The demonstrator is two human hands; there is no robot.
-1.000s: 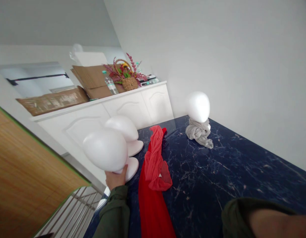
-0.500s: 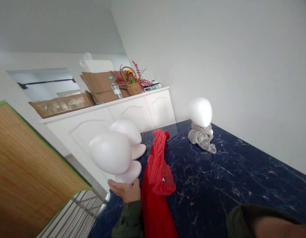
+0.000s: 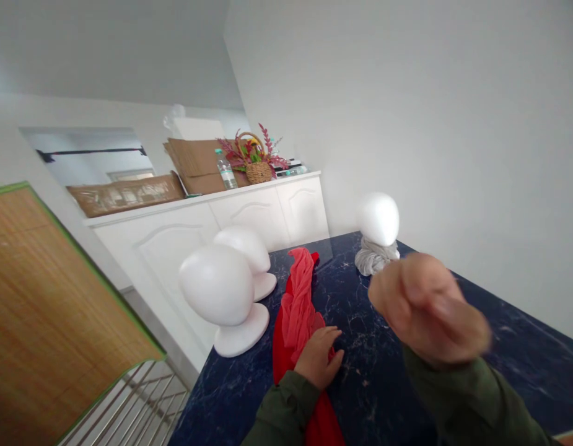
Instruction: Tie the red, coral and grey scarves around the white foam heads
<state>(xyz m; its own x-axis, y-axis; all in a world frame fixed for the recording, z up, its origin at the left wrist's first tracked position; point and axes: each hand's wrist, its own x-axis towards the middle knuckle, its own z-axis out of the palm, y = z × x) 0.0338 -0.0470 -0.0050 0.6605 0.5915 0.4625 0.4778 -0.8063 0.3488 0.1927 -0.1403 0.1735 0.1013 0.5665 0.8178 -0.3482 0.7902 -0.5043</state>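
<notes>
My left hand (image 3: 319, 358) lies palm down on the near end of a crumpled coral-pink scarf (image 3: 299, 297), its fingers stretched out. Beneath that scarf runs a long bright red cloth (image 3: 326, 421) toward me. My right hand (image 3: 428, 310) is raised above the dark blue marbled table (image 3: 360, 396). It is curled into a fist, slightly blurred, with nothing seen in it. Left of the scarves, a near white mannequin head (image 3: 217, 285) and a farther white mannequin head (image 3: 244, 244) stand on round bases. At the far right, a third white head (image 3: 379, 218) wears a grey scarf (image 3: 372, 257), partly hidden by my right hand.
Behind the table stands a white cabinet (image 3: 174, 238) carrying cardboard boxes (image 3: 197, 164), a water bottle (image 3: 226, 170) and a flower basket (image 3: 258, 172). A bamboo mat (image 3: 67, 310) and a metal rack (image 3: 132, 402) are on the left. The wall borders the table's right side.
My left hand has moved right, from the near mannequin head's base onto the coral-pink scarf. My right hand has risen into view from the lower right corner.
</notes>
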